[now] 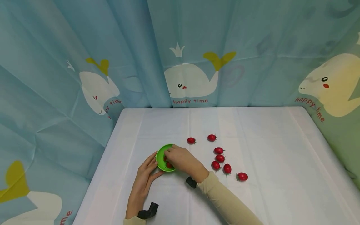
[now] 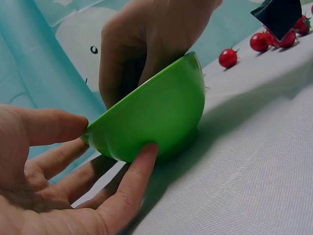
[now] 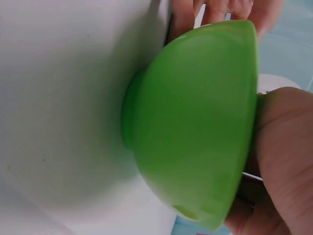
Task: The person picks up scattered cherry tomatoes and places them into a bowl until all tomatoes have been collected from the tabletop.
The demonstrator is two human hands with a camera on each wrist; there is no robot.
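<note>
A small green bowl [image 1: 160, 156] stands on the white-covered table, with red cherry tomatoes [image 1: 169, 165] partly visible inside it. My left hand [image 1: 144, 173] holds the bowl from its left side; in the left wrist view one fingertip meets the rim and another finger [image 2: 142, 171] presses the lower wall. From the right, my right hand [image 1: 180, 157] reaches over the rim, its fingers bent down into the bowl. The bowl wall hides those fingertips in both wrist views, so I cannot tell whether they hold a tomato.
Several loose cherry tomatoes [image 1: 220, 158] lie to the right of the bowl, two of them farther back and one [image 1: 242, 176] farthest right. Behind the table [image 1: 281, 140] hangs a blue curtain [image 1: 135, 56] with whale prints. Black wrist mounts [image 1: 148, 211] sit on both wrists.
</note>
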